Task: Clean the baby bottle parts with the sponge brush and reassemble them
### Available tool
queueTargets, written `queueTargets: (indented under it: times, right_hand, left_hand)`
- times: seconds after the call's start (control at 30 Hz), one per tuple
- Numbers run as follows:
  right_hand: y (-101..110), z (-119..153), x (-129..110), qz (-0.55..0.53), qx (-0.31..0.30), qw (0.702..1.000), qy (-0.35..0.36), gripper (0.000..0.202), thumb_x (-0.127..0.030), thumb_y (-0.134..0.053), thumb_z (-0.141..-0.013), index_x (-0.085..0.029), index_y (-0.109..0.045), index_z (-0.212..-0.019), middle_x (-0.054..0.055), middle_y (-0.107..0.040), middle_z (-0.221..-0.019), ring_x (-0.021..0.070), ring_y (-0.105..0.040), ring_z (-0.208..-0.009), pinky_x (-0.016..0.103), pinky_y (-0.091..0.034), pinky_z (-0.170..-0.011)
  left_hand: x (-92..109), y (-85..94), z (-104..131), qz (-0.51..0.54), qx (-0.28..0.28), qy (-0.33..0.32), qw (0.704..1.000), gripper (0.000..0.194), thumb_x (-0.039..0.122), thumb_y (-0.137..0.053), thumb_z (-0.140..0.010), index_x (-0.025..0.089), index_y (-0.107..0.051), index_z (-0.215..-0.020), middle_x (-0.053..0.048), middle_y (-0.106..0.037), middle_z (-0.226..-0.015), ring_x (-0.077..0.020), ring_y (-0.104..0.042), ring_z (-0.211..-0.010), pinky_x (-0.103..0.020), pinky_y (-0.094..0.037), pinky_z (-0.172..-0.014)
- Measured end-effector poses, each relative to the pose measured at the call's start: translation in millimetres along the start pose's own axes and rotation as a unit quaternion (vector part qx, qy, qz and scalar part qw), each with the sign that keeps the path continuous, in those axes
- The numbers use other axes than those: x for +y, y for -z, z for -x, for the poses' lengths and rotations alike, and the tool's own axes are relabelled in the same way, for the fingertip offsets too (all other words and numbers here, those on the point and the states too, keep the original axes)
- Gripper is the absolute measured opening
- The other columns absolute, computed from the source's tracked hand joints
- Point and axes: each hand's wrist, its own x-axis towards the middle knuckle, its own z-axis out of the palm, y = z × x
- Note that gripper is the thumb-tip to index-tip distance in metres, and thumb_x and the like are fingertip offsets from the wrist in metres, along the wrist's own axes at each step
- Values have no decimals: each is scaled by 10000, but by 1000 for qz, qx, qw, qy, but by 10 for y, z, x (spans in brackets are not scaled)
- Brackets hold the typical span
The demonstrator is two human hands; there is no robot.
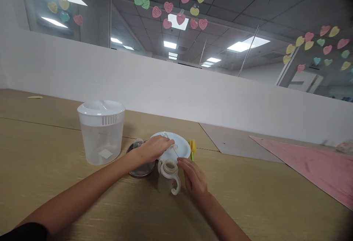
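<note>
My left hand reaches over the white plate, its fingers pinched together near a small clear piece. What they grip is too small to make out. A thin straight stick runs from by those fingertips to my right hand, whose fingers are closed at its lower end. Between my hands stands a clear bottle with an open neck and a white collar with curved handles. A small white hooked piece lies at the plate's far edge.
Left of the plate is a round metal dish, partly behind my left forearm, with a clear dome-shaped piece at it. A lidded translucent bucket stands farther left. A yellow and green object lies right of the plate; a pink sheet covers the far right.
</note>
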Motion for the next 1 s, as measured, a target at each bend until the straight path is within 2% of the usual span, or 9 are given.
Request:
queueTargets:
  times: [0.17,0.33,0.57,0.8,1.0]
  right_hand:
    - [-25,47,29,-21,-23,999,-6,434,19,-434,-827,-134,-470,-1232,138,-638,-1035,196,-581,-1031,372,-519,-848]
    - [-41,113,69,-39,-44,998,-9,422,-22,-415,-858,-143,-440,-1262,141,-623,-1069,204,-563,-1057,397,-508,-861]
    - [-29,69,20,-39,1,999,-33,400,-21,-385,-859,-152,-473,-1227,144,-605,-1066,208,-567,-1041,381,-513,-835]
    - [-47,22,-10,43,62,995,-64,373,-33,-417,-849,-183,-537,-1169,106,-566,-987,170,-586,-935,292,-519,-781]
    - [-78,-22,-7,83,35,993,-76,423,-67,-412,-851,-184,-447,-1256,103,-557,-973,177,-567,-903,311,-526,-742]
  left_hand:
    - [93,140,18,-43,-14,-6,999,269,15,-483,-743,159,-463,-970,-67,-616,-899,-206,-562,-830,-285,-396,-702]
    - [156,191,16,-61,-1,-8,998,231,2,-469,-747,157,-458,-917,-69,-606,-853,-210,-563,-810,-295,-396,-695]
    - [257,160,17,-59,3,-29,998,149,41,-443,-794,154,-467,-887,-71,-597,-835,-219,-553,-765,-310,-387,-652]
    - [367,191,19,-69,3,-32,997,124,47,-419,-818,161,-462,-841,-60,-587,-807,-197,-537,-722,-301,-369,-642]
    - [375,141,18,-55,12,-49,997,183,49,-492,-783,163,-469,-925,-51,-596,-821,-197,-551,-749,-300,-368,-677]
